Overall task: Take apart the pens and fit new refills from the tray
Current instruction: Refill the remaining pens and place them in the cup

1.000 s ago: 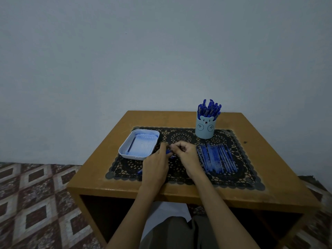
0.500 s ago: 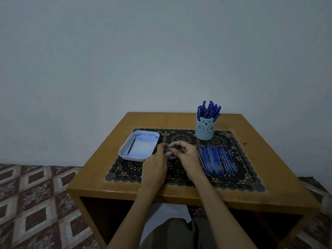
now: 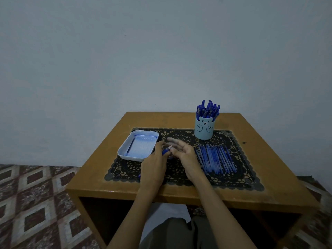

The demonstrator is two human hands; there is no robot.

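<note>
A plain, pale grey-blue wall [image 3: 161, 51] fills the dimly lit room behind a brown wooden surface [image 3: 273, 169] with an open hollow beneath, standing on a floor [image 3: 32, 203] tiled in brown-and-cream diamonds.

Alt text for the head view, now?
A person's left hand grips a blue pen over a black lace mat, right hand open beside it. White tray left, slim blue pen parts right, bear cup of pens behind.
</note>
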